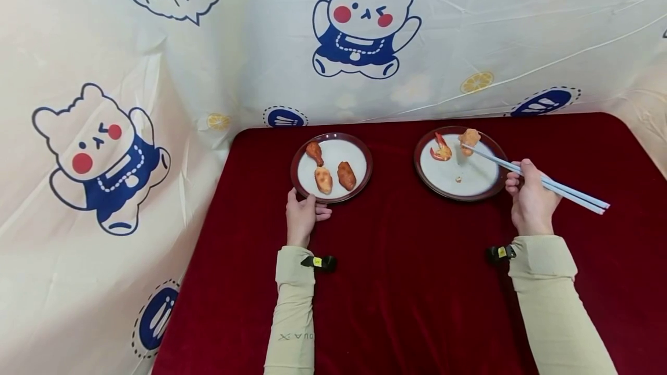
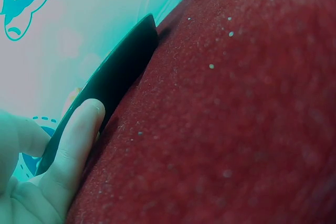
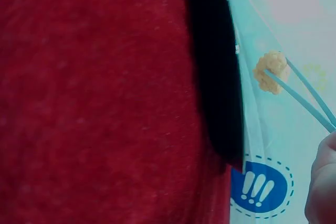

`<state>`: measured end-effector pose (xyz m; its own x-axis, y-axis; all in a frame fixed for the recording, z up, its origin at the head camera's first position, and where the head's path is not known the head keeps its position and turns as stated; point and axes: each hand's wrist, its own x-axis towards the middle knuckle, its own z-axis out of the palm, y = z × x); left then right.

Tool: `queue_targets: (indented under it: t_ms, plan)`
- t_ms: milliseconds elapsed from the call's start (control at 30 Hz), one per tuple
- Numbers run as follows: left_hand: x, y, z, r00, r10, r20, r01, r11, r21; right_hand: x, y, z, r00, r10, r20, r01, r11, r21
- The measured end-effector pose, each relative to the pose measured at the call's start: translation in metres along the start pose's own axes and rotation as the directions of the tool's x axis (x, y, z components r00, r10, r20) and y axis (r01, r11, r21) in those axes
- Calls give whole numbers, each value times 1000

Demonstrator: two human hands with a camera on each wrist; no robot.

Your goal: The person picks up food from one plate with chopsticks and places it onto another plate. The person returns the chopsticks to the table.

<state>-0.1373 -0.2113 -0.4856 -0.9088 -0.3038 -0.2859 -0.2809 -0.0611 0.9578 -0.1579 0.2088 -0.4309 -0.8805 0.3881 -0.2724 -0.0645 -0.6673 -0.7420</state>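
Note:
My right hand (image 1: 532, 198) grips a pair of pale blue chopsticks (image 1: 560, 188). Their tips pinch a golden, crumbly fried chicken piece (image 1: 469, 138) over the far part of the right plate (image 1: 419, 168). In the right wrist view that fried piece (image 3: 271, 64) shows above the plate's dark edge. A red and orange shrimp tail (image 1: 441, 149) and a small crumb (image 1: 458, 179) lie on this plate. At the left plate (image 1: 369, 168), my left hand (image 1: 301, 217) pinches the near rim. It bears a drumstick (image 1: 315, 153) and two browned wing pieces (image 1: 346, 175).
Both brown-rimmed white plates stand near the back edge of a table with a dark red velvet cloth (image 1: 396, 282). Behind and to the left hangs a pale curtain (image 1: 271, 33) with cartoon bears. A black strap sits on each wrist.

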Motion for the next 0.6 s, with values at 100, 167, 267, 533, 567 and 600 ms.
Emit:
queue_targets:
  t_ms: [100,167,267,533,567,600]
  plan:
    - [1,-2,0,1000,6,-10,-6,1000,1,1,2,-2,1000,3,-4,-3,1000,-16]
    - [1,-3,0,1000,11,-17,-11,1000,5,2,4,-3,1000,6,-16,-7,1000,-20]
    - [1,-4,1,999,19,-26,-19,1000,8,4,6,-4,1000,4,-29,-5,999,-35]
    - [0,-4,2,999,29,-38,-29,999,19,5,9,-4,999,-9,-38,5,996,-91]
    - [1,-4,2,999,29,-38,-29,999,20,6,9,-4,999,-9,-39,6,995,-98]
    - [1,-4,2,999,30,-39,-29,999,20,6,9,-4,999,-9,-39,5,994,-105]
